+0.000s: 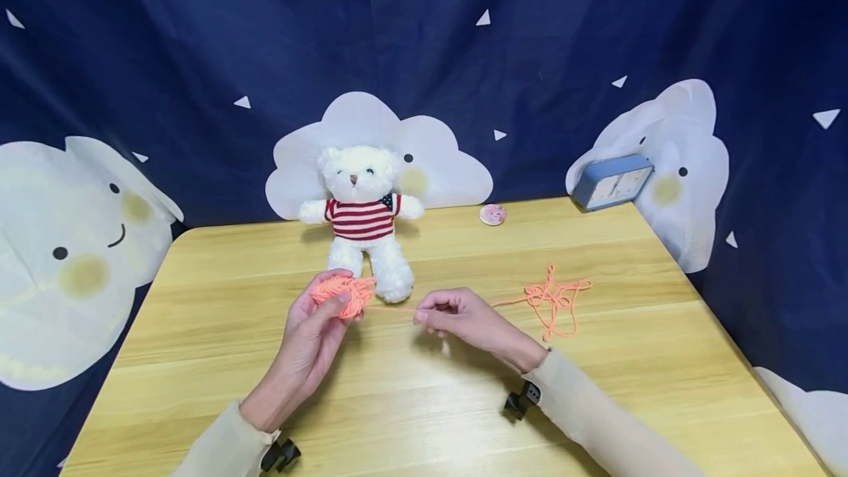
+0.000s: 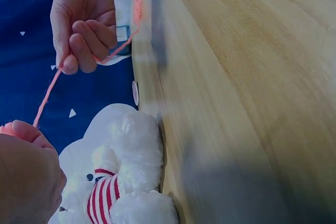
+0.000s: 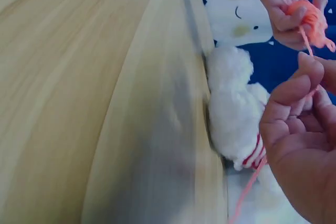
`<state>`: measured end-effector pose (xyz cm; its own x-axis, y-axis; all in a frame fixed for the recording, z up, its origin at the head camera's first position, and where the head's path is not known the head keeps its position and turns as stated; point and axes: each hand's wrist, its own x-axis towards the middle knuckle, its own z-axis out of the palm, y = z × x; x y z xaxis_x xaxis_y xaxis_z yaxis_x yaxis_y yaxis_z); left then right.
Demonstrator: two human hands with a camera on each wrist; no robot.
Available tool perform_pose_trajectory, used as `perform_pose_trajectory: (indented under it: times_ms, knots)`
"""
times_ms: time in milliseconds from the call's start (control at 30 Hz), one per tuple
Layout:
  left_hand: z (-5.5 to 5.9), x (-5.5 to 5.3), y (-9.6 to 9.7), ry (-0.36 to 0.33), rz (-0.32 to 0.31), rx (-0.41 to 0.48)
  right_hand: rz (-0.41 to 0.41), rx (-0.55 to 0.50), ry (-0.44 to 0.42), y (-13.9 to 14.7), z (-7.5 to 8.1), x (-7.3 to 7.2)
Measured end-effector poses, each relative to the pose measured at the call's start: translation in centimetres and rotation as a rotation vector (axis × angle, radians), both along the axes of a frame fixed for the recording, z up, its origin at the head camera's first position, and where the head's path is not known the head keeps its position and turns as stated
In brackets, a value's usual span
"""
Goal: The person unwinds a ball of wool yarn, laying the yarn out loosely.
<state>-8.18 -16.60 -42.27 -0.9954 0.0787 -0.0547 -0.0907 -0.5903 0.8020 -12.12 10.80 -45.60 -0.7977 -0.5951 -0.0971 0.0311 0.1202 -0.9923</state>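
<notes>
A small bundle of orange yarn (image 1: 346,295) is gripped in my left hand (image 1: 316,337), the thumb lying across its front. From the bundle a single yarn strand (image 1: 391,308) runs to my right hand (image 1: 473,321), which pinches it between thumb and fingertips. Past the right hand the strand continues to a loose, looped tangle of the same yarn (image 1: 555,302) on the table. In the right wrist view the bundle (image 3: 314,24) shows wound turns and a small loop at its end. The left wrist view shows the strand (image 2: 47,98) stretched between both hands.
A white teddy bear (image 1: 363,219) in a striped shirt sits behind the hands on the wooden table (image 1: 424,403). Farther back are a round pink badge-like disc (image 1: 492,214) and a blue clock (image 1: 612,182). A dark blue curtain (image 1: 424,43) with clouds surrounds the table.
</notes>
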Motion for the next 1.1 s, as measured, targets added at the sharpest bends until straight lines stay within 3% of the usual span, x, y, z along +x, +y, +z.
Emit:
perform_pose_trajectory:
  times_ms: [133, 400, 633, 1100]
  knots:
    - [0.0, 0.0, -0.2, 0.005, 0.006, -0.005, -0.089, -0.017, 0.037, 1.8, 0.3, 0.2]
    - [-0.3, -0.1, -0.5, 0.026, 0.010, -0.016, -0.271, -0.067, -0.001, 4.9, 0.1, 0.0]
    - [-0.4, 0.0, -0.8, 0.027, -0.003, -0.025, -0.458, -0.124, 0.024, 7.3, 0.4, -0.6]
    - [-0.1, 0.2, -1.2, 0.007, 0.034, -0.017, -0.660, -0.238, 0.024, 14.4, 0.5, 0.4]
